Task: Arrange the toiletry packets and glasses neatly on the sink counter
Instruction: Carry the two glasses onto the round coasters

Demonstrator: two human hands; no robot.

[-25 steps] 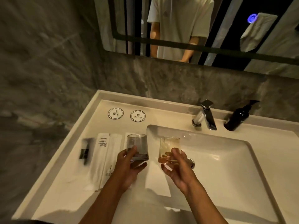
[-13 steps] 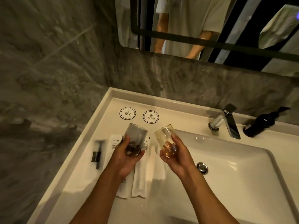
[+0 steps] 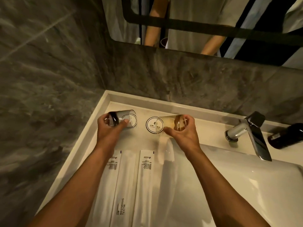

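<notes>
From my head camera: my left hand (image 3: 109, 130) has its fingers clamped on the grey glass (image 3: 122, 118), tipped over the left coaster (image 3: 131, 120); my right hand (image 3: 181, 131) grips the amber glass (image 3: 170, 122), tipped beside the right coaster (image 3: 153, 126). Neither glass is set down yet. Two toiletry packets (image 3: 129, 177) lie side by side on the bench (image 3: 91, 141), seemingly arranged. My forearms cover part of the packets, and their print is mostly unreadable.

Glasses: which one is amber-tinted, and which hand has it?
The amber glass is in the right hand, tipped over the right-hand coaster. The left hand holds the grey glass, which is smoky with a dark base.
</notes>
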